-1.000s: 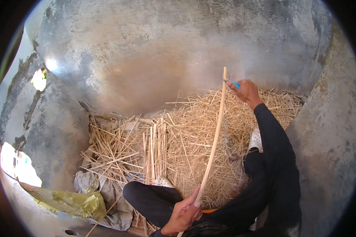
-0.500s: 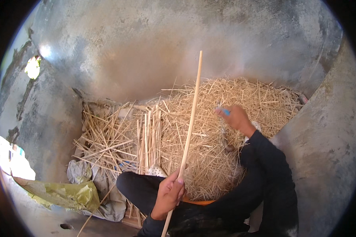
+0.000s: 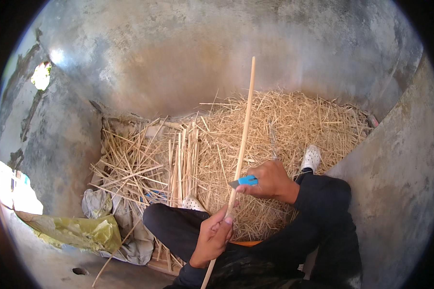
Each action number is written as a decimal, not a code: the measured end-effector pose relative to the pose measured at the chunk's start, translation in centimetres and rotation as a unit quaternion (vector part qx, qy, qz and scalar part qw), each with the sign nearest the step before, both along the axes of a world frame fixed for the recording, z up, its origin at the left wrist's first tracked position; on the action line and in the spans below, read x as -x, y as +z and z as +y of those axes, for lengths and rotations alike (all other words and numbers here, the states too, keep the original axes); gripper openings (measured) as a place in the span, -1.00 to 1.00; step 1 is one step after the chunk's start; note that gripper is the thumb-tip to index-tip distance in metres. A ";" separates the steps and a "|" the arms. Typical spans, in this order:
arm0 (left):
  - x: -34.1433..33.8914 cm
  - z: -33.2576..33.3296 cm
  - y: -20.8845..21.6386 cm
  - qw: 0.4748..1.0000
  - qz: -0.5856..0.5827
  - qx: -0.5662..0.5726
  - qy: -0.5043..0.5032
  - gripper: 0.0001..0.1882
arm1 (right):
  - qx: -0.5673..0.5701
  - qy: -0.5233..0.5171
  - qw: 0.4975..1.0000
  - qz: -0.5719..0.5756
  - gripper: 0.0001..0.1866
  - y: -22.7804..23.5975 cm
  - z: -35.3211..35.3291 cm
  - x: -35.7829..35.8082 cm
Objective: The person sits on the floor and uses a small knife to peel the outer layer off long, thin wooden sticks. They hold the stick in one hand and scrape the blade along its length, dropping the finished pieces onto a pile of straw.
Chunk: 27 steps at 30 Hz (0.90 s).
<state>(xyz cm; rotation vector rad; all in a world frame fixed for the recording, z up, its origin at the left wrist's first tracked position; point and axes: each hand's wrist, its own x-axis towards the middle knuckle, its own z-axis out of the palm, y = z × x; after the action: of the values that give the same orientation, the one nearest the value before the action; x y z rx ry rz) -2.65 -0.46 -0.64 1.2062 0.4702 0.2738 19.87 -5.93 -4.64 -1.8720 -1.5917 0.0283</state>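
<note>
My left hand [image 3: 214, 236] is closed around the lower part of a long, pale bamboo strip [image 3: 246, 115], which slants upward and away from me. In my right hand [image 3: 272, 181] is a blue utility knife [image 3: 248, 180], gripped with its short dark blade against the strip, a little above my left hand. Whether the edge is biting into the strip cannot be made out. The strip's lower end runs down past my left hand and out of view.
Shavings [image 3: 294, 120] cover the floor ahead. Several cut strips [image 3: 182, 161] lie in a row at left, beside a loose heap of sticks [image 3: 130, 166]. A yellow sack [image 3: 77, 231] and grey cloth [image 3: 139, 243] lie lower left. Concrete walls [image 3: 202, 58] surround me; white clogs [image 3: 311, 158] are on my feet.
My right hand has come down and left with the knife, from over the shavings to the strip. The strip, still in my left hand, has shifted slightly right at its top.
</note>
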 end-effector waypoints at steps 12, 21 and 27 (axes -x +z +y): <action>-0.1 -1.2 0.5 0.998 0.040 -0.043 -0.010 -0.54 | -0.036 -0.104 0.993 -0.041 -0.23 -1.3 1.2 -5.8; 1.0 -3.1 0.6 0.992 0.076 -0.078 -0.070 -0.57 | 0.015 -0.299 0.954 0.013 -0.22 -2.6 1.8 -16.4; 1.3 -3.7 -0.1 0.986 0.096 -0.069 -0.121 -0.55 | 0.027 -0.461 0.887 0.014 -0.12 -2.5 -0.9 -24.7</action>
<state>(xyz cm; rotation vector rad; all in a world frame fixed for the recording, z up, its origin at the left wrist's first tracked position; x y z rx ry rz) -3.92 -4.13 -0.75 1.4178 0.4726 -0.0199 44.53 -6.84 -7.17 -2.4701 -0.5485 -0.3152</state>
